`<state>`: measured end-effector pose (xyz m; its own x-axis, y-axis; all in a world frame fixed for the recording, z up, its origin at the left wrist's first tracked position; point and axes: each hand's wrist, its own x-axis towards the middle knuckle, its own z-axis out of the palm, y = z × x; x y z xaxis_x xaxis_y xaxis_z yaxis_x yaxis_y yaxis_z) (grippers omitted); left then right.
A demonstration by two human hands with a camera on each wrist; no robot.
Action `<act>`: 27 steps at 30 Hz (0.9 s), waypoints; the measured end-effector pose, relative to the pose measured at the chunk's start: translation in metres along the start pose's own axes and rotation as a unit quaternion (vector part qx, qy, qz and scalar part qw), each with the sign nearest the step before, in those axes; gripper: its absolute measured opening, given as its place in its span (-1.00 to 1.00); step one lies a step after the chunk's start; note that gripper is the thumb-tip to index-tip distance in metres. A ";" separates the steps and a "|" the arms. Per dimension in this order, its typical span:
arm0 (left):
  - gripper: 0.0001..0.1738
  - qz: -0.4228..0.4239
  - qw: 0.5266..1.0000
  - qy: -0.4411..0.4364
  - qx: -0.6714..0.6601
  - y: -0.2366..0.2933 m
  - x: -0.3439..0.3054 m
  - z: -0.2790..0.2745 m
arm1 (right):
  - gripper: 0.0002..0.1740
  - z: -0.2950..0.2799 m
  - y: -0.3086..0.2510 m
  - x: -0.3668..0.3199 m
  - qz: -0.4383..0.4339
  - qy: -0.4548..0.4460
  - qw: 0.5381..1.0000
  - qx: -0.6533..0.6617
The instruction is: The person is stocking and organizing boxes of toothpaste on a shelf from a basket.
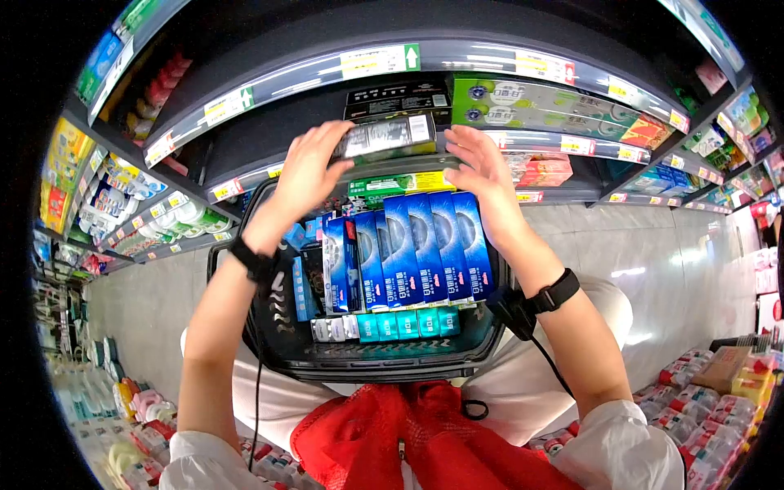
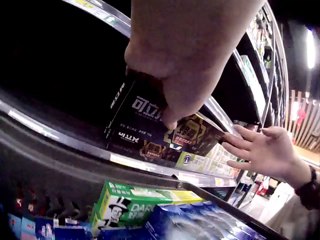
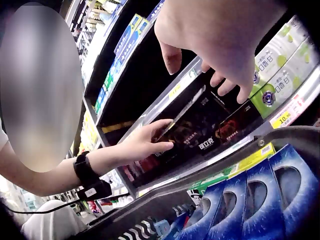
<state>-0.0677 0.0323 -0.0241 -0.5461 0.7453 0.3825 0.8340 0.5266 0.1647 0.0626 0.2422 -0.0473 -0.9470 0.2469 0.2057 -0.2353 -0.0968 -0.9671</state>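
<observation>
My left hand point(image 1: 306, 167) grips the left end of a black toothpaste box point(image 2: 150, 107), with the thumb on its front face. This box is at the shelf front, beyond the basket, and overlaps another black box point(image 1: 400, 100) on the shelf. My right hand point(image 1: 482, 167) is near the box's right end, fingers spread and holding nothing. Below both hands is a black shopping basket point(image 1: 384, 369). Inside it stand several blue toothpaste boxes point(image 1: 420, 253), a green and yellow box point(image 2: 132, 202) along the far side, and small teal boxes point(image 1: 400, 325) along the near side.
Green and white boxes point(image 1: 535, 100) sit on the shelf to the right. A shelf rail with price tags point(image 1: 376, 61) runs above the hands. Pink packs point(image 1: 543, 170) lie lower right. Stocked shelves flank both sides, and wrapped bottles point(image 1: 710, 412) stand behind on the right.
</observation>
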 end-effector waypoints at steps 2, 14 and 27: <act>-0.46 0.026 0.999 -0.033 0.000 -0.014 0.026 0.010 | -0.37 -0.005 -0.004 0.004 0.017 0.010 0.997 0.069; -0.39 0.055 0.974 -0.221 0.007 -0.053 0.082 0.051 | -0.45 -0.023 -0.018 -0.001 0.027 0.029 0.994 0.105; -0.35 -0.017 0.966 -0.256 0.021 -0.060 0.100 0.052 | -0.46 -0.025 -0.014 -0.011 0.052 0.009 0.994 0.096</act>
<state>-0.1770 0.0965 -0.0425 -0.5504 0.8257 -0.1236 0.8163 0.5633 0.1276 0.0820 0.2649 -0.0399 -0.9649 0.2423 0.1013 -0.1746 -0.3040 -0.9365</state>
